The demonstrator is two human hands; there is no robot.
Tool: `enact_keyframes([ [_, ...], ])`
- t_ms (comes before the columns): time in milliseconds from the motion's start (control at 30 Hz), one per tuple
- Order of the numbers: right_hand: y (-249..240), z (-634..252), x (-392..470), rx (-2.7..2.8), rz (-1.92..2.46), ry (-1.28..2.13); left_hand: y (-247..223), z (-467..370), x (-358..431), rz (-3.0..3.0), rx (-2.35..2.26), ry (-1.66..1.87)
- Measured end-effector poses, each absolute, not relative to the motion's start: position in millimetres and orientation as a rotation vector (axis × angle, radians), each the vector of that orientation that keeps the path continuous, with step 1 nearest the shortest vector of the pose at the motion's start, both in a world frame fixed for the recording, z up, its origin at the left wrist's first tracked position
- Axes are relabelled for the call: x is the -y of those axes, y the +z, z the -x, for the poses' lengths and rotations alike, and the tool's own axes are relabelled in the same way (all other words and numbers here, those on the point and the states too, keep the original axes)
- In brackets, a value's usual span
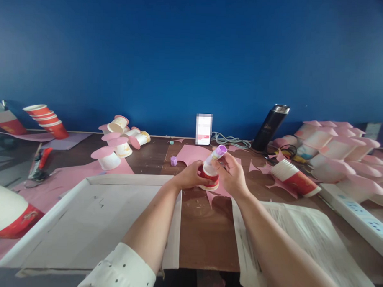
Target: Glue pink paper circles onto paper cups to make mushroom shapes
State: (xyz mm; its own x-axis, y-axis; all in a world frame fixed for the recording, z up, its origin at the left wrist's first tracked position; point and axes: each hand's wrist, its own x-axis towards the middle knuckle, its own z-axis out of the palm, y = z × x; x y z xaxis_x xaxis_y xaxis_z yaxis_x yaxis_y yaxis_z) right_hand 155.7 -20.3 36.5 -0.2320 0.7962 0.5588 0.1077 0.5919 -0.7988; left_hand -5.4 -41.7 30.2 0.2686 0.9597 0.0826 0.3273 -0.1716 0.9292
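My left hand (192,175) is closed around the side of a red paper cup (210,182), which stands upside down on the brown table. In my right hand (232,174) is a glue stick (213,159) with a purple end, tilted with its lower end at the cup's upturned base. The spot where the glue stick meets the cup is partly covered by my fingers. A small purple cap (173,161) lies on the table to the left of my hands. Pink paper (194,154) is spread behind and under the cup.
White cups with pink paper tops (107,158) stand at left, and many more (335,152) are piled at right. Stacked red cups (298,178), a black flask (269,127), a power strip (358,212), a phone (203,129) and a shallow white box (94,224) surround my arms.
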Motion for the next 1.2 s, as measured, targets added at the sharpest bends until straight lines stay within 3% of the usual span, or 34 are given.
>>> enact_keyframes([
  [367,37.8,-156.8,19.3,1.814,0.811,0.653,33.2,5.6,44.1,-1.708,-1.217,0.912],
  [667,35.3,-160.6,5.5,1.174,0.649,1.306,30.4,7.4,42.5,-1.662,-1.313,0.859],
  [800,32.8,-164.0,-2.4,0.98,0.629,1.436,26.2,8.8,40.9,-1.66,-1.326,0.835],
  [1200,32.8,-168.6,-0.4,1.089,0.577,1.568,32.9,7.5,38.6,-1.673,-1.178,1.429],
])
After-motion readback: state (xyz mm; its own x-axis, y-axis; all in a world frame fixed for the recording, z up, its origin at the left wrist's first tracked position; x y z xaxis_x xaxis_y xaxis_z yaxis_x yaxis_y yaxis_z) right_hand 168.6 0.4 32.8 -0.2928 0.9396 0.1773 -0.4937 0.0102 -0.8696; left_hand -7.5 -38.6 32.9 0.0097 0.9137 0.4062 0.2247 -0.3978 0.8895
